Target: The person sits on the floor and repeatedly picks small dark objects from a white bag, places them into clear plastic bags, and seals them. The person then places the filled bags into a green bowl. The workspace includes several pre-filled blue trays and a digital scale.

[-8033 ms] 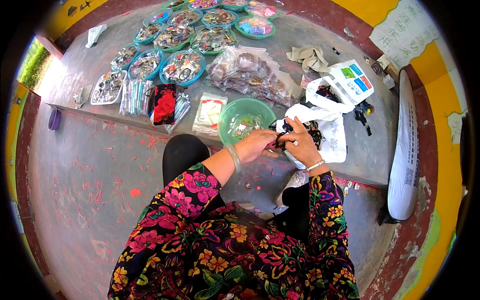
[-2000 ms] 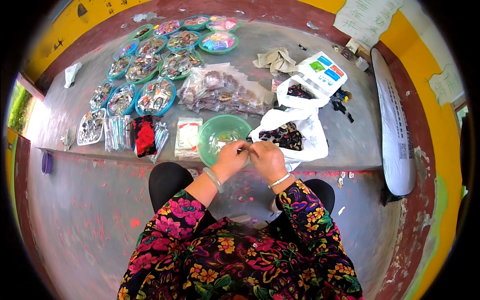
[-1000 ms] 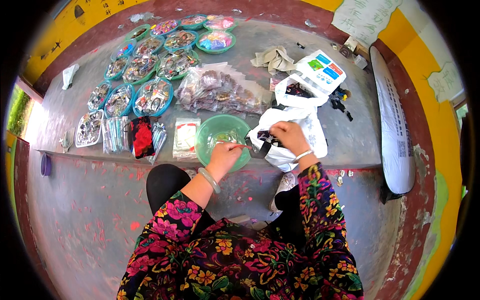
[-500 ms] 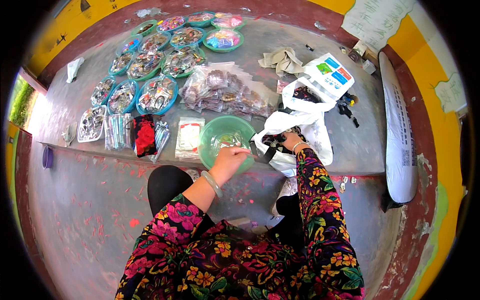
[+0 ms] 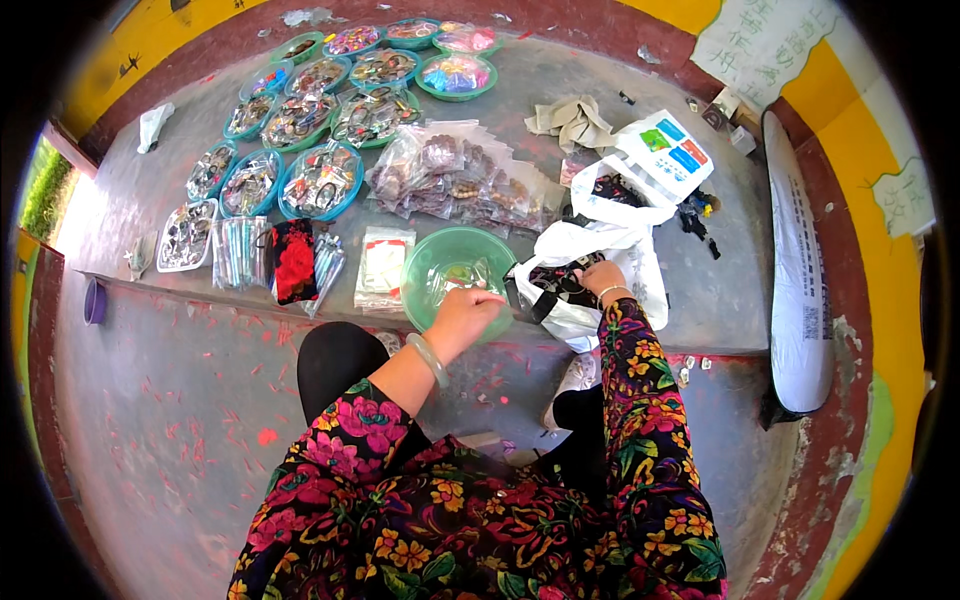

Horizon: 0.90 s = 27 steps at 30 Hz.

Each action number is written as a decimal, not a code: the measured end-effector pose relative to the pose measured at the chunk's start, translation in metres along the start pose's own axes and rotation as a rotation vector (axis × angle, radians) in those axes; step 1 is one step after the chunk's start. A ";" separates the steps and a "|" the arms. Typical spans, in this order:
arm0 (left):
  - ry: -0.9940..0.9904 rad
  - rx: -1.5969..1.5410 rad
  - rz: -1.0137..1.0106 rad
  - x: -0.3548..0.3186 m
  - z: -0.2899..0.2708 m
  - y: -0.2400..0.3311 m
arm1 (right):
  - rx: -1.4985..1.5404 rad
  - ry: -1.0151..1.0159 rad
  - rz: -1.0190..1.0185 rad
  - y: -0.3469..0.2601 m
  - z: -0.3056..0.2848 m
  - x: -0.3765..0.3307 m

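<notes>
My left hand (image 5: 466,318) is closed, thumb and fingers pressed together over the near right rim of a green plastic bowl (image 5: 425,262). What it pinches, if anything, is too small to make out. Clear packets with small pieces (image 5: 462,277) lie in the bowl. My right hand (image 5: 603,278) reaches into the mouth of a white plastic bag (image 5: 648,285) with its fingers bent together on dark, patterned contents (image 5: 555,281). I cannot make out what is between those fingers. A black strip hangs at the bag's left edge, beside the bowl.
Clear bags of beads (image 5: 450,180) are heaped behind the bowl. Flat packets (image 5: 384,262), a red-and-black pouch (image 5: 294,262) and pen-like bundles (image 5: 241,255) lie left. Several filled baskets (image 5: 322,183) stand farther back. Another white bag (image 5: 640,208) sits behind mine. The raised ledge ends before my knees.
My right hand has drawn slightly up and right in the bag, showing more of the dark contents. My left hand stays by the bowl's rim, its fingers nearer together. The view has shifted slightly.
</notes>
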<state>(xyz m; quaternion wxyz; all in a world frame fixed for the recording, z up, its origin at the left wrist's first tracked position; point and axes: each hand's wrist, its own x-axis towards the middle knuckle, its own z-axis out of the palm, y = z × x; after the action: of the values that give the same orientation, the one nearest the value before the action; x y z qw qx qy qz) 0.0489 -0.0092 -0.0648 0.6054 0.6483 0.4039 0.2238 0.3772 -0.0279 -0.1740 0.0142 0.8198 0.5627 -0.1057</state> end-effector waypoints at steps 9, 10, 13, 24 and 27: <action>-0.001 0.051 0.076 -0.004 -0.003 0.007 | 0.426 0.082 0.052 -0.006 -0.087 -0.040; 0.001 0.050 0.059 -0.004 -0.003 0.006 | 0.465 0.113 0.070 -0.013 -0.103 -0.049; -0.001 0.050 0.024 -0.002 -0.001 0.005 | 0.786 0.336 -0.022 0.002 -0.112 -0.056; -0.055 -0.113 -0.010 -0.008 -0.006 0.016 | 2.026 0.115 -0.255 -0.088 -0.162 -0.124; -0.076 -0.223 0.010 -0.005 -0.006 0.008 | 2.068 0.027 -0.363 -0.094 -0.152 -0.120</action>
<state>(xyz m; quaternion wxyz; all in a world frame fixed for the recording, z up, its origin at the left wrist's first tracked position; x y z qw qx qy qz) 0.0435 -0.0095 -0.0555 0.6875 0.5868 0.3501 0.2459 0.2728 -0.0819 0.0060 -0.7153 0.3370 0.3129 -0.5261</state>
